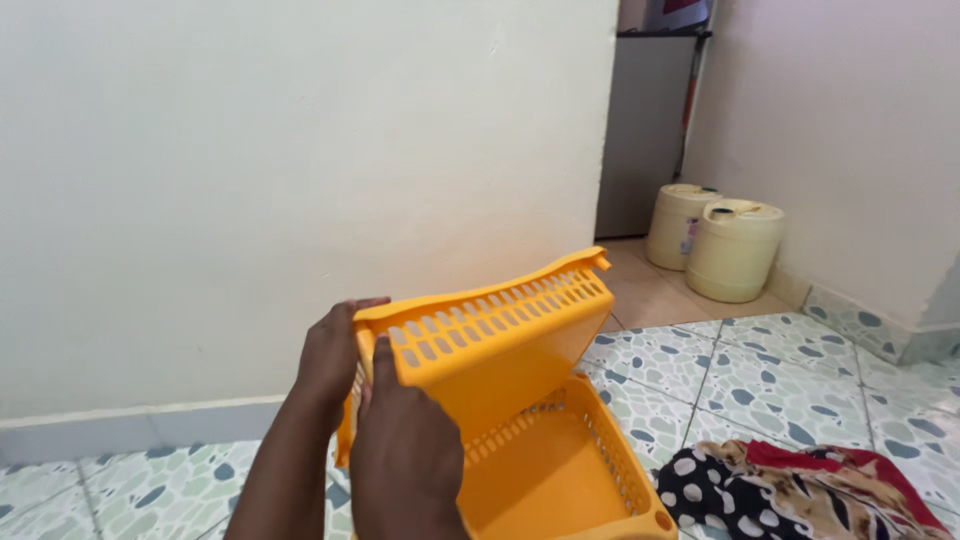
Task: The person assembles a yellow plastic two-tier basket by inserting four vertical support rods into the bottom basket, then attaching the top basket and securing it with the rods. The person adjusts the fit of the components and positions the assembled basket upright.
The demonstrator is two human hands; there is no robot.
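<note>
Left hand [330, 355] was wrapped around the near-left corner of the upper yellow basket [500, 335], fingers curled over its slotted rim. Right hand [405, 450] was closed on the same end of that basket, just right of the left hand, thumb up against the rim, back of the hand toward the camera. Both hands gripped; neither was open.

The upper yellow basket was tilted: near end held up, far corner pointed up and away toward the doorway, underside facing down-right. It sat partly over a second yellow basket [560, 480] of the same kind, which lay upright below it with its open side up and slotted walls visible. Whether the two touched at the held end could not be told; the hands hid that spot.

The lower basket rested on the tiled floor [760, 380], white with blue-green patches. Near its right side lay a crumpled cloth [790, 485], black with white dots plus red and tan. A cream wall [250, 180] stood close behind the baskets. Well apart, past the doorway, two pale yellow jerrycans [715, 245] stood side by side, touching, against the far wall.
</note>
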